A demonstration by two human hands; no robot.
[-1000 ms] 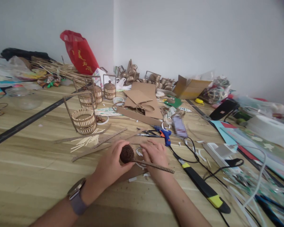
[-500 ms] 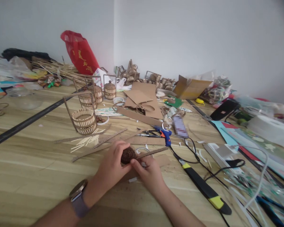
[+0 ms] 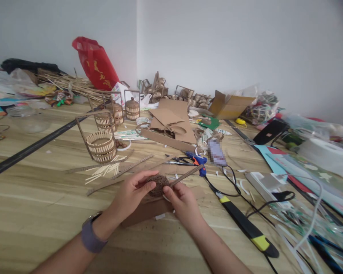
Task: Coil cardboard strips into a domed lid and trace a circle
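Brown coil (image 3: 159, 184) — edges behind thumbs (image 3: 150, 187), watch (image 3: 93, 237) partly hidden, lilac object (image 3: 216, 152) pixelated, forearms (image 3: 68, 245) cropped

From the coil (image 3: 157, 185), I see room to pass over the bench (image 3: 160, 253) at six o'clock, between the forearms (image 3: 214, 240); toward ten, sticks (image 3: 105, 171) and a standing basket (image 3: 103, 153) block the way, toward two a glue gun (image 3: 200, 160), toward four a knife (image 3: 246, 223).
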